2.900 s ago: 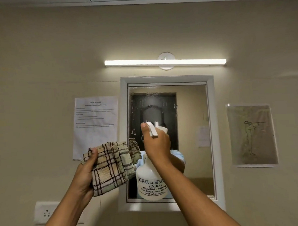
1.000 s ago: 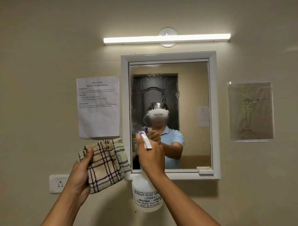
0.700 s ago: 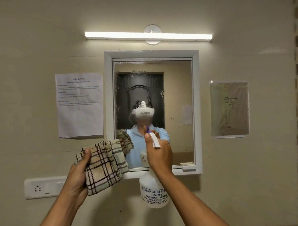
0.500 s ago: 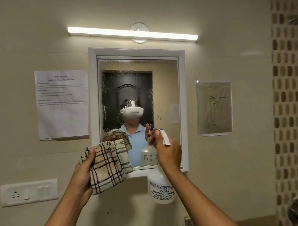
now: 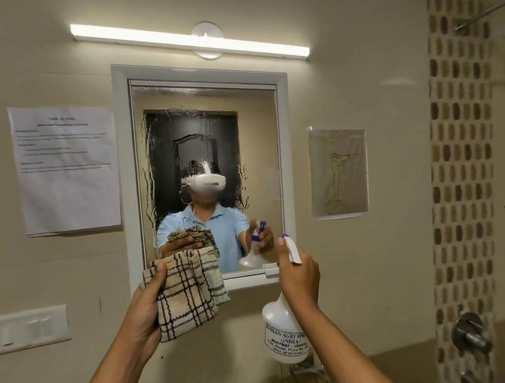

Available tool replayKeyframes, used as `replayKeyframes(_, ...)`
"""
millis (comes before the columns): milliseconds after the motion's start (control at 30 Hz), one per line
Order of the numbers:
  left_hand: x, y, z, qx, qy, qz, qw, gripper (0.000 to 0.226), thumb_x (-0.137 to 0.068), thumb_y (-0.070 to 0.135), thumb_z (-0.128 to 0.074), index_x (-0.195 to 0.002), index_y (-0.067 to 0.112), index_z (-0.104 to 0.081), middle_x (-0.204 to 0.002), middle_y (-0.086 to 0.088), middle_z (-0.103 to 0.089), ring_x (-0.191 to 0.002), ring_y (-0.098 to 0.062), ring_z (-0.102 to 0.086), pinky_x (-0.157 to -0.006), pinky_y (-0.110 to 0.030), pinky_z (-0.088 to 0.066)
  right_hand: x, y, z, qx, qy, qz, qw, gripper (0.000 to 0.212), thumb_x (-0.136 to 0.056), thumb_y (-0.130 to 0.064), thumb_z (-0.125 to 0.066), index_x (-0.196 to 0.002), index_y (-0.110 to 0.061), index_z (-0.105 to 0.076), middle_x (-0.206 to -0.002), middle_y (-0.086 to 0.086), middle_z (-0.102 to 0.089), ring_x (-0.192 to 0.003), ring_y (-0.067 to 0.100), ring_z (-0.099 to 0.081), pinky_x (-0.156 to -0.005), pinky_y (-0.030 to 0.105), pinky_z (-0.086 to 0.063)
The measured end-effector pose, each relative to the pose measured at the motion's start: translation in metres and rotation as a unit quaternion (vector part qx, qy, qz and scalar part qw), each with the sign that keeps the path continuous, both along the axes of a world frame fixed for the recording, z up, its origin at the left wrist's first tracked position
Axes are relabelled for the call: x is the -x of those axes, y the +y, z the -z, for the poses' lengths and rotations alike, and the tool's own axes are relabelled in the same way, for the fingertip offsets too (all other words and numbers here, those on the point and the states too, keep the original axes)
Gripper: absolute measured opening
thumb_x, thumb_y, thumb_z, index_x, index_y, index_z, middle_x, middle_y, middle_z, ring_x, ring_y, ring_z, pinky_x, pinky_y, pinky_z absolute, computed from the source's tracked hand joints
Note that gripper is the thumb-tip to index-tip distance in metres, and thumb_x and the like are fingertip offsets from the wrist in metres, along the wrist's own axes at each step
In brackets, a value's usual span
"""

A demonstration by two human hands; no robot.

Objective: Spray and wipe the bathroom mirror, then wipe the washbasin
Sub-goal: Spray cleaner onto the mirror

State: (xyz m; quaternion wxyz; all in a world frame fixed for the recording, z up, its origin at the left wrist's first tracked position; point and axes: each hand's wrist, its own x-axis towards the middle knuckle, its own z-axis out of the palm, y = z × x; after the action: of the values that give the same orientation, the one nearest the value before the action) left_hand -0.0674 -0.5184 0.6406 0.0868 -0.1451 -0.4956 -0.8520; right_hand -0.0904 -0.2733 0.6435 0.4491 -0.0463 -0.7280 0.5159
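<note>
I'm at the spraying step: my right hand (image 5: pixel 299 273) grips the spray bottle (image 5: pixel 283 332) near the mirror's (image 5: pixel 206 152) lower right corner, glass already streaked wet. My left hand (image 5: pixel 147 306) grips the checked cloth (image 5: pixel 186 292); wiping likely comes next.

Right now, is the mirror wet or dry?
Wet: the mirror shows streaks and droplets running down its glass.

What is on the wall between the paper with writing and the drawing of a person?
The mirror in its white frame, wet with spray, hangs between the sheet and the drawing, seen from the head camera.
</note>
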Motion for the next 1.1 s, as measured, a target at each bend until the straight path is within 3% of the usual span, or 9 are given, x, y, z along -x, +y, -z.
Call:
replayKeyframes(200, -0.013, -0.045, 0.01, -0.004, -0.015, -0.048, 0.999, 0.045, -0.094, 0.041, -0.05, -0.119, 0.007, -0.066, -0.114, -0.02, -0.071, -0.1, -0.032, -0.071, -0.074, -0.041, -0.062, 0.0, -0.062, 0.003, -0.053, 0.005, -0.058, 0.997, 0.05, -0.094, -0.06, -0.042, -0.085, -0.019, -0.069, -0.073, -0.002, -0.066, -0.068, 0.016, -0.061, -0.049, 0.024, -0.037)
replayKeyframes(300, -0.024, -0.073, 0.013, -0.008, -0.026, -0.074, 0.997, 0.044, -0.091, 0.042, -0.052, -0.113, 0.008, -0.069, -0.113, -0.02, -0.071, -0.098, -0.032, -0.072, -0.074, -0.042, -0.062, 0.002, -0.099, 0.005, -0.059, -0.002, -0.093, 0.994, 0.05, -0.096, -0.059, -0.042, -0.088, -0.019, -0.07, -0.077, -0.002, -0.068, -0.072, 0.016, -0.062, -0.055, 0.027, -0.042)
replayKeyframes(400, -0.037, -0.101, 0.016, -0.009, -0.032, -0.098, 0.995, 0.044, -0.092, 0.042, -0.051, -0.113, 0.009, -0.069, -0.112, -0.019, -0.072, -0.098, -0.031, -0.072, -0.073, -0.042, -0.062, 0.001, -0.137, 0.014, -0.085, 0.004, -0.114, 0.99, 0.055, -0.094, -0.062, -0.04, -0.08, -0.016, -0.066, -0.072, 0.0, -0.068, -0.071, 0.02, -0.063, -0.059, 0.032, -0.047)
replayKeyframes(567, -0.05, -0.14, 0.023, -0.01, -0.047, -0.132, 0.99, 0.049, -0.091, 0.046, -0.053, -0.114, 0.006, -0.07, -0.113, -0.018, -0.072, -0.1, -0.032, -0.072, -0.079, -0.05, -0.058, -0.012, -0.187, 0.025, -0.126, -0.013, -0.178, 0.976, 0.045, -0.095, -0.059, -0.043, -0.072, -0.022, -0.056, -0.066, -0.005, -0.059, -0.062, 0.013, -0.055, -0.048, 0.02, -0.03)
replayKeyframes(667, -0.052, -0.151, 0.028, -0.01, -0.048, -0.138, 0.989, 0.052, -0.09, 0.047, -0.053, -0.121, 0.007, -0.066, -0.115, -0.018, -0.071, -0.101, -0.031, -0.071, -0.079, -0.05, -0.058, -0.015, -0.2, 0.036, -0.139, -0.024, -0.18, 0.974, 0.047, -0.096, -0.059, -0.042, -0.074, -0.02, -0.059, -0.067, -0.004, -0.061, -0.062, 0.012, -0.055, -0.049, 0.019, -0.032)
replayKeyframes(800, -0.048, -0.151, 0.034, -0.009, -0.05, -0.127, 0.991, 0.052, -0.09, 0.046, -0.053, -0.124, 0.009, -0.064, -0.115, -0.018, -0.071, -0.101, -0.031, -0.071, -0.079, -0.051, -0.058, -0.01, -0.188, 0.047, -0.083, -0.026, -0.161, 0.983, 0.055, -0.091, -0.068, -0.038, -0.078, -0.02, -0.062, -0.068, -0.001, -0.064, -0.066, 0.018, -0.062, -0.057, 0.031, -0.046)
replayKeyframes(933, -0.04, -0.131, 0.036, -0.011, -0.053, -0.1, 0.994, 0.049, -0.092, 0.044, -0.052, -0.123, 0.008, -0.064, -0.115, -0.018, -0.071, -0.101, -0.03, -0.071, -0.08, -0.049, -0.058, -0.003, -0.144, 0.051, -0.061, -0.018, -0.113, 0.992, 0.052, -0.093, -0.063, -0.042, -0.071, -0.02, -0.059, -0.06, -0.003, -0.061, -0.058, 0.014, -0.06, -0.053, 0.033, -0.046)
replayKeyframes(1100, -0.025, -0.089, 0.039, -0.016, -0.06, -0.044, 0.997, 0.047, -0.094, 0.041, -0.049, -0.121, 0.006, -0.064, -0.113, -0.02, -0.071, -0.099, -0.032, -0.071, -0.076, -0.045, -0.061, -0.001, -0.078, 0.055, -0.029, -0.025, -0.028, 0.999, 0.048, -0.094, -0.058, -0.045, -0.076, -0.018, -0.064, -0.064, -0.004, -0.062, -0.061, 0.014, -0.06, -0.054, 0.031, -0.048)
